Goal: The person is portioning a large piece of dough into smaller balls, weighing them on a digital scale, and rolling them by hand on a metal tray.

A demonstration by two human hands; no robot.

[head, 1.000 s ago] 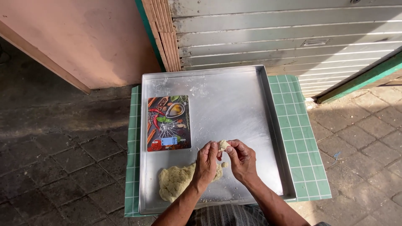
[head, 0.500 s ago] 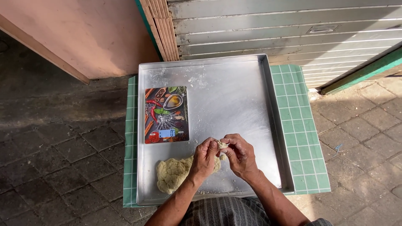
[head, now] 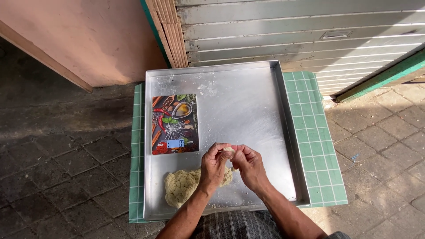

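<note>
So the biggest thing here is a small table [head: 321, 146] with a green and white checked cloth, sitting on dark paving stones in front of a pink wall and a slatted grey shutter. Nearly the whole top is taken up by a big square metal tray [head: 248, 102], dusted with a bit of flour toward its far edge. On the left side of the tray, close to the left rim and about halfway down, lies a flat kitchen scale [head: 175, 124] with a colourful print of spices and chillies and a little blue display near its front edge. Just in front of that, in the near left corner of the tray, sits a lump of pale, crumbly dough [head: 183, 186], partly hidden behind the left wrist. Both hands hover over the near middle of the tray: the left hand [head: 213, 164] and the right hand [head: 249, 164] meet fingertip to fingertip, and they're pinching 1 small piece of dough [head: 229, 152] between them, both closed around it. That piece is held up above the tray, just right of the big lump and not touching it.
</note>
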